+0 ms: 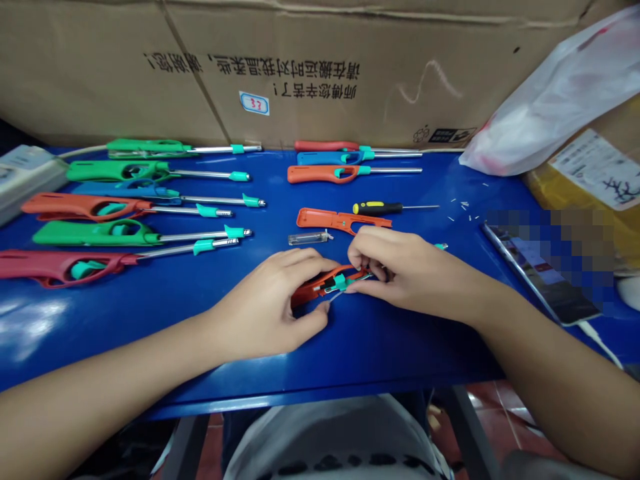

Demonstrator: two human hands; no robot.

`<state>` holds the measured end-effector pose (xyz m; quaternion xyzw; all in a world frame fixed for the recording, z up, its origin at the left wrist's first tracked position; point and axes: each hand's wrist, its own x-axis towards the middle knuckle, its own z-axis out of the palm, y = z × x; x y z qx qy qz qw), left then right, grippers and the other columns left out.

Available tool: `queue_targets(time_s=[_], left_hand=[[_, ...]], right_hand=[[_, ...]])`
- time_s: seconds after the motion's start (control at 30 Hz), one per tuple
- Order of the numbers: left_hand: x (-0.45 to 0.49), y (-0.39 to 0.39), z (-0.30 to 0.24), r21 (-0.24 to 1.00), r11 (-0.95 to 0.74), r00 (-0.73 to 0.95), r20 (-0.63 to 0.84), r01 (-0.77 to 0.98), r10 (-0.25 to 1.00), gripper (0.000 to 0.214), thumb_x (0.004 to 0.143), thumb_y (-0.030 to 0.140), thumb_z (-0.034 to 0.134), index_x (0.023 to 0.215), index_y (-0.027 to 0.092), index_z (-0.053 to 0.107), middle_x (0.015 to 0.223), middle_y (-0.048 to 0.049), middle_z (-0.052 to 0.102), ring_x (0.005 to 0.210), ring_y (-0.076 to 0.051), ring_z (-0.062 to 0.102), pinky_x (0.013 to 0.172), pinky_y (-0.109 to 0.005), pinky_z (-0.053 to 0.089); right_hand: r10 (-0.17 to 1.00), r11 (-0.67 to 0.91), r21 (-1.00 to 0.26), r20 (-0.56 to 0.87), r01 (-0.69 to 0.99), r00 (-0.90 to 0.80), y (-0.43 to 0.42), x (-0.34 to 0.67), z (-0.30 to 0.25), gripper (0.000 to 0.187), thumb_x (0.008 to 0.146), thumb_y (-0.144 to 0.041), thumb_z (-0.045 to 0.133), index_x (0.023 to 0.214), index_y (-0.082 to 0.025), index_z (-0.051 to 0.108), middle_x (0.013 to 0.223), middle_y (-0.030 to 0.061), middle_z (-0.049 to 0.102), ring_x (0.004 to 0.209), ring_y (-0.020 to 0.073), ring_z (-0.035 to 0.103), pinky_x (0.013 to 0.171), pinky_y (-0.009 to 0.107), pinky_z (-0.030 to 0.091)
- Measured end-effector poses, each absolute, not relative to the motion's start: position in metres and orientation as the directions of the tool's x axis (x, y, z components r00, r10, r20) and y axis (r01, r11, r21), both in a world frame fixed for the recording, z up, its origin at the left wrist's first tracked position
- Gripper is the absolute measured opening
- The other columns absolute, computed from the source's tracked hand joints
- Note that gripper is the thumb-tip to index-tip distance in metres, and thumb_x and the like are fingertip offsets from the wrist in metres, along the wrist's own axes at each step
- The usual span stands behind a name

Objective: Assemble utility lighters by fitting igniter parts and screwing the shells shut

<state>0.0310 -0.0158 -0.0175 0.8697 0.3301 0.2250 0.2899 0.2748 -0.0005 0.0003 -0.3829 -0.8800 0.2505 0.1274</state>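
An opened orange lighter half (306, 293) lies low over the blue table, its teal trigger (341, 281) and inner parts showing. My left hand (280, 300) is closed around its handle end, thumb toward me and fingers on the far side. At the trigger end, my right hand (400, 263) pinches the inner parts; its fingers cover what exactly they grip. The loose orange cover half (340, 219) rests just beyond my hands. Beside it lies a clear fuel tank (307, 238). A yellow-and-black screwdriver (377, 207) is farther back.
Several long-nosed lighters (100, 232) lie in a row at left, and 3 more (320, 174) at the back. A cardboard box (310, 73) borders the far edge. At right are a phone (545, 273) on a cable, small white bits (465, 205) and a plastic bag (550, 93).
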Motion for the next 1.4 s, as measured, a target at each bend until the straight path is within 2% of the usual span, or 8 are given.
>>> queue_targets(time_s=[0.17,0.37,0.57,0.8,0.97,1.2,1.4], left_hand=[[0.033,-0.013,-0.021,0.721,-0.549,0.649,0.182,0.423,0.739,0.018,0.099,0.029,0.061,0.111,0.019,0.070,0.104,-0.0041,0.071,0.096,-0.018,0.066,0.086,-0.031,0.052],[0.032,-0.010,-0.021,0.796,-0.475,0.634,0.153,0.375,0.758,0.015,0.098,0.025,0.063,0.109,0.021,0.072,0.105,-0.0040,0.072,0.097,-0.017,0.066,0.086,-0.030,0.053],[0.031,-0.009,-0.021,0.803,-0.475,0.638,0.160,0.359,0.754,0.019,0.098,0.023,0.063,0.114,0.022,0.072,0.108,-0.0049,0.072,0.099,-0.018,0.067,0.088,-0.031,0.054],[0.030,-0.011,-0.023,0.715,-0.565,0.622,0.231,0.413,0.748,0.021,0.098,0.025,0.064,0.115,0.018,0.073,0.105,-0.0062,0.075,0.093,-0.018,0.070,0.081,-0.029,0.056],[0.030,-0.010,-0.022,0.659,-0.614,0.605,0.292,0.434,0.741,0.021,0.096,0.024,0.066,0.116,0.019,0.072,0.108,-0.0044,0.077,0.094,-0.017,0.072,0.084,-0.027,0.057],[0.026,-0.005,-0.026,0.528,-0.656,0.599,0.308,0.539,0.739,0.028,0.100,0.027,0.059,0.122,0.018,0.073,0.099,-0.0071,0.067,0.090,-0.019,0.068,0.085,-0.033,0.058],[0.027,-0.003,-0.026,0.567,-0.645,0.591,0.313,0.512,0.744,0.028,0.100,0.023,0.058,0.124,0.016,0.070,0.106,-0.0070,0.065,0.096,-0.017,0.066,0.090,-0.030,0.055]], right_hand=[[0.732,0.584,-0.546,0.034,0.601,-0.680,0.000,0.273,-0.003,0.016,0.094,-0.028,0.067,0.105,-0.022,0.056,0.093,-0.0003,0.061,0.073,0.0133,0.053,0.067,0.026,0.039],[0.680,0.613,-0.539,-0.012,0.577,-0.734,0.001,0.273,-0.001,0.009,0.099,-0.030,0.059,0.103,-0.022,0.060,0.099,0.0019,0.063,0.088,0.0163,0.060,0.072,0.027,0.041],[0.657,0.639,-0.512,-0.026,0.574,-0.754,0.001,0.274,-0.001,0.015,0.102,-0.030,0.055,0.108,-0.021,0.065,0.105,0.0048,0.067,0.097,0.0191,0.064,0.081,0.031,0.047],[0.676,0.661,-0.433,-0.012,0.613,-0.737,-0.001,0.272,-0.004,0.024,0.103,-0.026,0.052,0.121,-0.019,0.066,0.116,0.0081,0.070,0.108,0.0236,0.066,0.092,0.036,0.049],[0.683,0.649,-0.463,0.004,0.604,-0.731,0.000,0.274,-0.001,0.027,0.100,-0.028,0.058,0.126,-0.021,0.065,0.120,0.0076,0.070,0.110,0.0231,0.066,0.092,0.035,0.050],[0.724,0.618,-0.424,-0.023,0.662,-0.690,0.006,0.285,0.003,0.024,0.099,-0.031,0.060,0.119,-0.023,0.069,0.113,0.0063,0.071,0.096,0.0211,0.066,0.081,0.032,0.048],[0.732,0.601,-0.437,-0.035,0.669,-0.680,0.006,0.285,0.005,0.020,0.098,-0.032,0.062,0.113,-0.021,0.069,0.104,0.0042,0.070,0.088,0.0183,0.063,0.075,0.030,0.043]])
